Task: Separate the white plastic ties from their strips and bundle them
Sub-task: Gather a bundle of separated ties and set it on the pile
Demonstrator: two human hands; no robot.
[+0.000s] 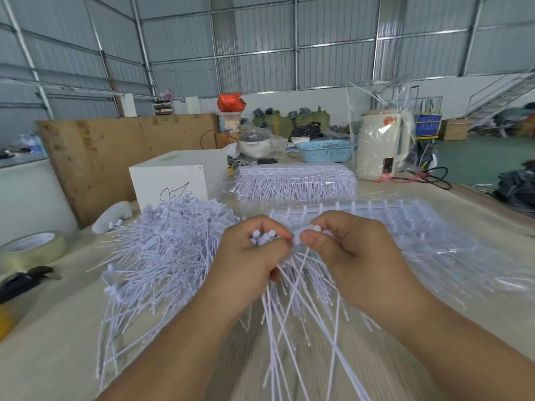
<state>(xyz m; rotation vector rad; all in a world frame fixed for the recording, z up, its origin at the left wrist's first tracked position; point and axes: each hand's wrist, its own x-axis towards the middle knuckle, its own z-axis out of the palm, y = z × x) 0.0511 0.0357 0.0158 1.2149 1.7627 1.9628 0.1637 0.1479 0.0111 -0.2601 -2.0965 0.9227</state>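
— How far along?

— Partway, I'd judge: a loose pile (162, 241) lies on the tabletop (58, 328), but wrapped strips (295, 180) wait behind (plenty left).

— And the hands?

— Left hand (249, 256) clenches a bundle of ties (289, 299), heads up, tails fanning toward the person; right hand (347, 250) pinches a head.

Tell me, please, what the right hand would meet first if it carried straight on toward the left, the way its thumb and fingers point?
Probably the left hand: the right hand, closed on white ties, nearly touches it fingertip to fingertip.
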